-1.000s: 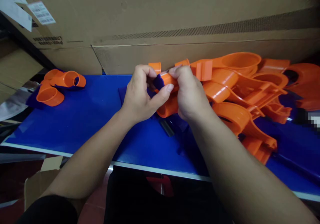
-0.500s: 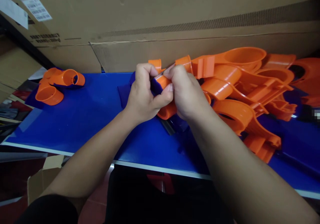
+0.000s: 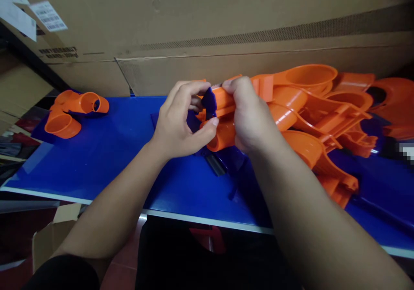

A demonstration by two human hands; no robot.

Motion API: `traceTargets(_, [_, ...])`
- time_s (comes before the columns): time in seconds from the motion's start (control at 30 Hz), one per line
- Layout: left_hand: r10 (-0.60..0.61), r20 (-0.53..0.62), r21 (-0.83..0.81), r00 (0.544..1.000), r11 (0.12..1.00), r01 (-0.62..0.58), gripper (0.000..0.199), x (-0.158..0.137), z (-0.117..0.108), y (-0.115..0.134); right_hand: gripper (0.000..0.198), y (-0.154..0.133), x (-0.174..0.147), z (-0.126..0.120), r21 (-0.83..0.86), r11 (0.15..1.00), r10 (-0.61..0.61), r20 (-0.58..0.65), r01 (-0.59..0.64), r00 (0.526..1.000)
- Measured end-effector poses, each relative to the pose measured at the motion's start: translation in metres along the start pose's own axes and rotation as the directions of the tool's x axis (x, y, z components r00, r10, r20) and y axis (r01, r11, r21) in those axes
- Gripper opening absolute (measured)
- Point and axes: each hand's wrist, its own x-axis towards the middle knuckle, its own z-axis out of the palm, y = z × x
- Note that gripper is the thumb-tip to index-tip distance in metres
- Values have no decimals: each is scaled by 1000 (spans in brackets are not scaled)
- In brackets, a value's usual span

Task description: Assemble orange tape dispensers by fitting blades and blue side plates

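Between my hands is an orange plastic tape dispenser [image 3: 224, 101] with a dark blue flap [image 3: 209, 102] at its left end and a toothed strip along its top edge. My right hand [image 3: 250, 113] is closed around the orange body, thumb on top. My left hand [image 3: 176, 120] curls about the blue flap, index fingertip at its upper edge and thumb tip at its lower edge. Just below lies another orange ring part [image 3: 221, 135]. My palms hide part of the held dispenser.
A heap of orange dispenser parts [image 3: 310, 104] fills the right of the blue table [image 3: 106, 160]. Two or more orange-and-blue dispensers [image 3: 63, 125] sit at the far left. A large cardboard box [image 3: 155, 31] stands behind. An open carton [image 3: 54, 234] is below the table's front edge.
My left hand's grip has loosened and its fingers have spread from the toothed edge. The blue flap now stands up in view, and my right hand has shifted slightly right along the tape dispenser.
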Motion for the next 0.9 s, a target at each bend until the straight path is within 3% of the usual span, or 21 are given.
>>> traceTargets(0.1, [33,-21,0,999,999,-33,54,0,0,1,26,0,-2,-5,52,998,-19,0,19,1000])
traceTargets(0.4, [-45,16,22,999,999,45,68,-1,-2,7,33,-23,-11,1,-269,963,-40,-98,13,994])
traceTargets(0.9, [-142,118,130,983,983,127,74,2,-6,15,32,-14,-12,3,-428,900,-164,-172,76,971])
